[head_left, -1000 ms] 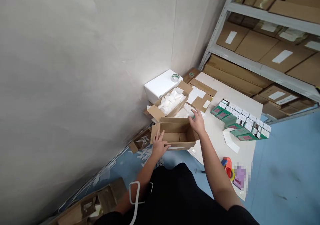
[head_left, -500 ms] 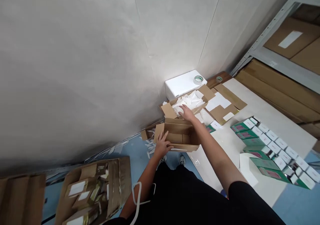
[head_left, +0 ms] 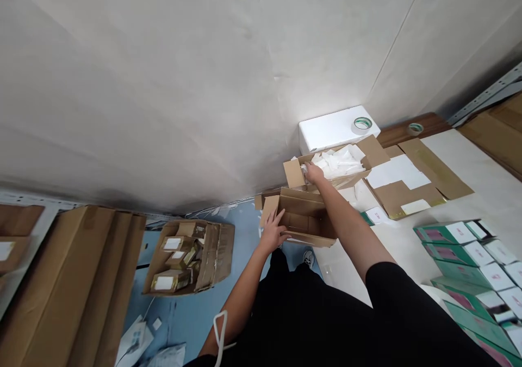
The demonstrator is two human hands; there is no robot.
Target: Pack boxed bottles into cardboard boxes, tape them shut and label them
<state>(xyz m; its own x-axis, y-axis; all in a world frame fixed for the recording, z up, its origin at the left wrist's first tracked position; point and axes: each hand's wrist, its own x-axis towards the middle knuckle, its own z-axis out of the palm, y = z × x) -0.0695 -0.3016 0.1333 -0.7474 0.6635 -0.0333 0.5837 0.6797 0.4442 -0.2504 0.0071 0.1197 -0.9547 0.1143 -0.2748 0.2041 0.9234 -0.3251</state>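
An open cardboard box [head_left: 304, 223] is at the table's near left edge, and its visible inside looks bare. My left hand [head_left: 272, 234] grips its left end, with the fingers over the flap and near corner. Just behind stands a second open carton [head_left: 350, 181] filled with crumpled white packing paper [head_left: 340, 161]. My right hand [head_left: 314, 173] reaches across into the left end of that carton, fingers curled around a bit of the white paper. Its fingertips are partly hidden inside.
A white box [head_left: 336, 130] with a tape roll [head_left: 362, 123] stands against the wall. Flattened cardboard [head_left: 440, 176] and rows of green-and-white boxes [head_left: 460, 253] lie on the white table [head_left: 391, 253]. On the floor sits a large carton [head_left: 222, 253] of small parcels. Tall cartons [head_left: 77, 280] stand at left.
My right hand has moved from the middle of the paper to the carton's left end, and its fingers have closed. My left hand stays at the box. The view has turned left.
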